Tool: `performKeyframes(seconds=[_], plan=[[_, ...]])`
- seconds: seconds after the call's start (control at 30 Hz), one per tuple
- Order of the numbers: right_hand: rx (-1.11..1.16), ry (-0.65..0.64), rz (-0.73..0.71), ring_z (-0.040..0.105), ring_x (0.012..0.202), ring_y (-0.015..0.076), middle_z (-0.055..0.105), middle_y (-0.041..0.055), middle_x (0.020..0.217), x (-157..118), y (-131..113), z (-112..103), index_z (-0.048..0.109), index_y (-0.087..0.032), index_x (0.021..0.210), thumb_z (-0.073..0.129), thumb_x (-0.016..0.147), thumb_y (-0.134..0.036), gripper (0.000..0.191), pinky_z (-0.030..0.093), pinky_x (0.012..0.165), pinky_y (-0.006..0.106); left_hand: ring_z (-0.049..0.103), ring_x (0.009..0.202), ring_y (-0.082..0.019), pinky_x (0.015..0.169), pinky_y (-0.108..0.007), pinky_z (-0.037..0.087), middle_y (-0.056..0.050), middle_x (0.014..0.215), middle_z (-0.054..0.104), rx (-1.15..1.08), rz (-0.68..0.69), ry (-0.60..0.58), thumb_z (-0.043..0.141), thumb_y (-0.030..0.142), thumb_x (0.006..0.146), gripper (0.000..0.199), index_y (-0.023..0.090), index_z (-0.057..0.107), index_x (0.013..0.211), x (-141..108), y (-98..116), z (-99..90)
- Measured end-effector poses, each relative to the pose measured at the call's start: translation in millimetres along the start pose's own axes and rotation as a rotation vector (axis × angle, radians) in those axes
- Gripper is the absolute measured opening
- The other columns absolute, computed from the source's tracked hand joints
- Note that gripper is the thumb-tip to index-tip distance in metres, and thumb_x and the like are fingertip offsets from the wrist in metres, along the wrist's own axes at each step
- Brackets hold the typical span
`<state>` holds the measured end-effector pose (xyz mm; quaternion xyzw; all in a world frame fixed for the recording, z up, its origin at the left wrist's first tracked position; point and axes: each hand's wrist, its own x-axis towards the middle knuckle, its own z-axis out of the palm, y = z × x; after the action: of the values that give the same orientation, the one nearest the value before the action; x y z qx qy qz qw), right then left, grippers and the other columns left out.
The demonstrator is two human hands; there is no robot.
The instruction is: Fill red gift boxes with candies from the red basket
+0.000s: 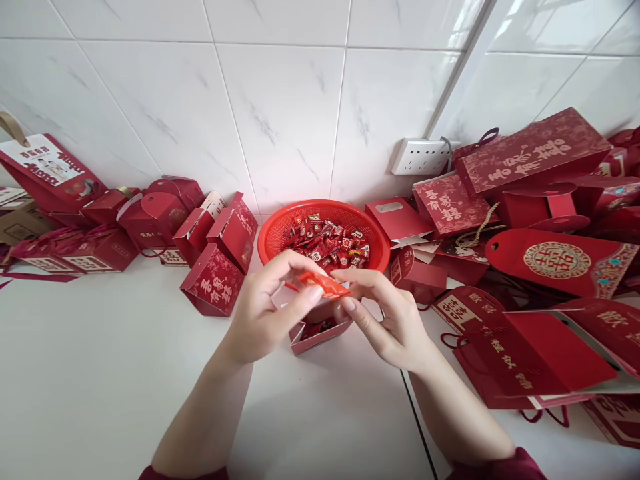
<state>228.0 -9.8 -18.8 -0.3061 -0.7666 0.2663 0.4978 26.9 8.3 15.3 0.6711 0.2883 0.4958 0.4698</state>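
Note:
A shiny orange-red candy wrapper packet (327,285) is held up between my two hands, above an open red paper box. My left hand (267,310) pinches it between thumb and fingers. At its right end, the thumb and forefinger of my right hand (393,320) close on the pointed tip. Beneath them the open box (319,340) stands on the table with some dark red wrapped pieces inside, partly hidden by my hands. Just behind, a red plastic basket (270,240) holds many small wrapped candies (330,241).
Red gift boxes (213,280) stand in a row along the wall at left. At right lies a heap of red boxes and bags (530,340), some flattened. A white power strip (423,157) is against the tiled wall. A dark seam (417,420) crosses the white table (125,373).

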Motion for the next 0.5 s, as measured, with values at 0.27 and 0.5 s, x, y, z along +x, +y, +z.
performKeyframes(seconds=[0.27, 0.5], plan=[[-0.121, -0.203, -0.157, 0.064, 0.076, 0.0131, 0.07, 0.0031, 0.094, 3, 2, 11, 0.047, -0.022, 0.142, 0.048, 0.098, -0.014, 0.045, 0.055, 0.072, 0.027, 0.063, 0.114, -0.018, 0.096, -0.032, 0.055, -0.004, 0.111, 0.07, -0.902, -0.477, 0.086, 0.048, 0.029, 0.097, 0.022, 0.021, 0.067, 0.09, 11, -8, 2.7], [-0.169, -0.34, -0.152, 0.063, 0.081, 0.0167, 0.07, 0.004, 0.094, 4, 1, 23, 0.043, -0.023, 0.148, 0.045, 0.1, -0.015, 0.048, 0.053, 0.077, 0.031, 0.047, 0.138, -0.026, 0.108, -0.044, 0.049, -0.004, 0.131, 0.065, -0.765, -0.472, -0.015, 0.045, 0.039, 0.098, 0.029, 0.023, 0.067, 0.091, 8, -10, 11.6]])
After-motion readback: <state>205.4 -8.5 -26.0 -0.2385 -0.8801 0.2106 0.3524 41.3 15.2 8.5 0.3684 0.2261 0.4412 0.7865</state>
